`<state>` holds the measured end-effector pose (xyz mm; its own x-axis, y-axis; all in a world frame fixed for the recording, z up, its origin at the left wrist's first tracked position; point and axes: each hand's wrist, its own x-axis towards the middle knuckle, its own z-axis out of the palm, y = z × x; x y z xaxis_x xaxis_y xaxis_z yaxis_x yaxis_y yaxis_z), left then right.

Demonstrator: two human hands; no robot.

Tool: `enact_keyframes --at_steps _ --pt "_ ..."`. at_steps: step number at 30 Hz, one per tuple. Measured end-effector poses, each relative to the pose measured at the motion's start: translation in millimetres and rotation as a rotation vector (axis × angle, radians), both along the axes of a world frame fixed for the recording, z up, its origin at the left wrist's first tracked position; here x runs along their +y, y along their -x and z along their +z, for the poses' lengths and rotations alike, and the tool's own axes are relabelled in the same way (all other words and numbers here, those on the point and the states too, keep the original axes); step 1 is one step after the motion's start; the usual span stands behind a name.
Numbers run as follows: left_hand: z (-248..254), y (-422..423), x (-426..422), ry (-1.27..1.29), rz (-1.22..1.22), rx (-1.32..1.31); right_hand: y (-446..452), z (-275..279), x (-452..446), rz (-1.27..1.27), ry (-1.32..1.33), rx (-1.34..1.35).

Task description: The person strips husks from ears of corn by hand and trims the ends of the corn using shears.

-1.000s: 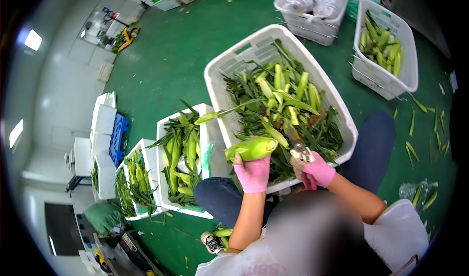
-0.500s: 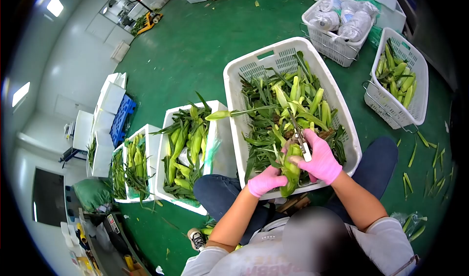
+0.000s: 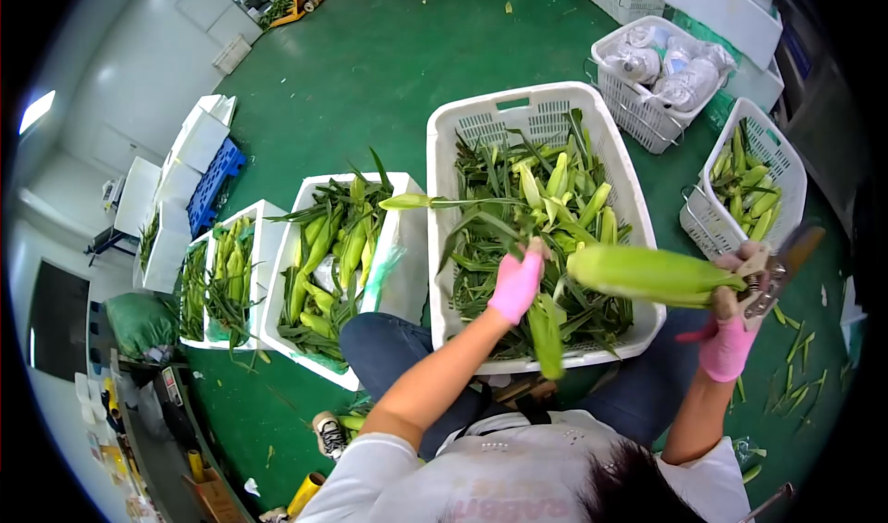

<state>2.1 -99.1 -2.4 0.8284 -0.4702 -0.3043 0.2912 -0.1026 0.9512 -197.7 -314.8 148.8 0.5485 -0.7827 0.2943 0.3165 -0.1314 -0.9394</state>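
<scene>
My right hand (image 3: 727,345), in a pink glove with bare-looking fingertips, is out past the large basket's right side. It grips pruning shears (image 3: 764,284) together with the stem end of a pale green ear of corn (image 3: 638,274). The ear lies nearly level, pointing left over the basket, slightly blurred. My left hand (image 3: 518,284), also pink-gloved, is closed over the middle of the basket at some long corn leaves (image 3: 495,225); its fingertips are partly hidden among them. Below it, a green husk piece (image 3: 546,338) hangs near the front rim, blurred.
The large white basket (image 3: 444,153) full of corn and leaves stands before my knees. A white foam box (image 3: 398,246) of corn is at its left, with more boxes beyond. At the right are a basket of corn (image 3: 786,153) and a basket of wrapped bundles (image 3: 638,121). Leaf scraps litter the floor.
My right hand has swung right with the shears and an ear of corn. My left hand has moved up into the leaves, and the hands are now apart. The view has shifted slightly.
</scene>
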Motion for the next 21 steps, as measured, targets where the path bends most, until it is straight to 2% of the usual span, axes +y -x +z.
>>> enact_keyframes --at_steps 2,4,5,6,8,10,11,12,13,14,16,18,19,20,21 --pt "-11 -35 -17 -0.532 -0.139 -0.581 0 21 -6 -0.065 0.178 0.001" --pt "-30 -66 -29 -0.661 -0.266 -0.654 0 50 9 -0.121 0.071 -0.010" --pt "7 -70 -32 -0.989 -0.601 -0.648 4 56 7 -0.062 0.076 0.034" --pt "27 -62 -28 -1.274 -0.725 -0.862 4 53 8 -0.007 0.084 0.056" --pt "72 -59 -23 -1.303 -0.824 -0.628 1 41 15 0.101 0.106 0.072" --pt "127 -41 3 -1.164 -0.827 -0.341 -3 38 33 0.288 0.060 0.305" --pt "130 -30 23 -0.896 -0.830 -0.312 -7 17 41 0.338 0.103 0.251" --pt "125 -10 43 -0.632 -0.817 -0.286 -8 10 50 0.413 0.193 0.316" --pt "104 20 52 -0.275 -0.659 -0.573 -13 -2 63 0.501 0.211 0.287" --pt "79 55 59 0.070 -0.470 -0.846 -18 -7 79 0.603 0.078 0.290" --pt "65 113 82 0.125 -0.372 -0.366 -36 -17 106 0.737 -0.031 0.290" --pt "72 130 127 -0.041 -0.274 -0.093 -60 -23 114 0.993 -0.242 0.340" --pt "92 139 159 -0.177 -0.111 0.014 -80 -30 103 1.193 -0.375 0.509" --pt "50 157 208 0.013 0.058 0.103 -103 -39 87 1.375 -0.505 0.685" --pt "49 177 248 0.361 0.321 0.173 -129 -71 69 1.574 -0.300 0.885"
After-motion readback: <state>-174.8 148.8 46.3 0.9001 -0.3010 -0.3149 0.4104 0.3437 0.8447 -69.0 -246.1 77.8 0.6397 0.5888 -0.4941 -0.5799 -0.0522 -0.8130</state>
